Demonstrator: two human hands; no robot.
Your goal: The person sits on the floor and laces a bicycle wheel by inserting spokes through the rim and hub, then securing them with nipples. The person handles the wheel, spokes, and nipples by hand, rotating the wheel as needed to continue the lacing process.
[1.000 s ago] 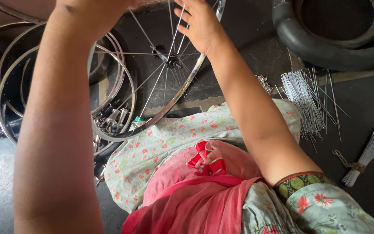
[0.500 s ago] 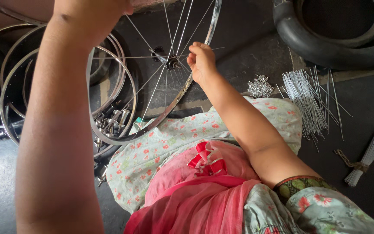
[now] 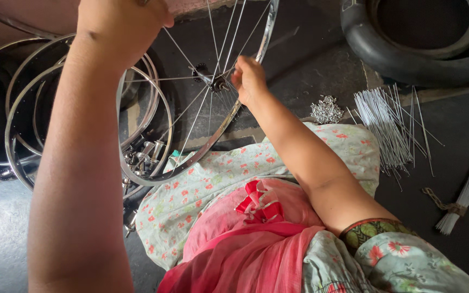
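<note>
Right hand (image 3: 249, 80) with fingers gathered narrowly, pinching among the spokes (image 3: 191, 127) just beside the hub (image 3: 213, 82) of a bicycle wheel (image 3: 221, 127); exactly which spoke is held cannot be told. Left hand (image 3: 120, 24) raised at the top of the view, closed over the wheel's upper edge, where the rim passes out of view. The wheel stands tilted over the person's lap, its lower rim touching the floral cloth (image 3: 213, 179) at the knee: a bright, polished metal rim, thin silver spokes radiating to a small dark hub, several spokes crossing near the centre. To the left, a stack of bare chrome rims (image 3: 23, 108) lies on the floor, with small metal hub parts (image 3: 142, 154) beside them. To the right, a heap of spoke nipples (image 3: 327, 110), a loose fan of spare spokes (image 3: 389, 125), a tied bundle of spokes (image 3: 468, 190), and a black tyre (image 3: 408, 54) beyond them.
</note>
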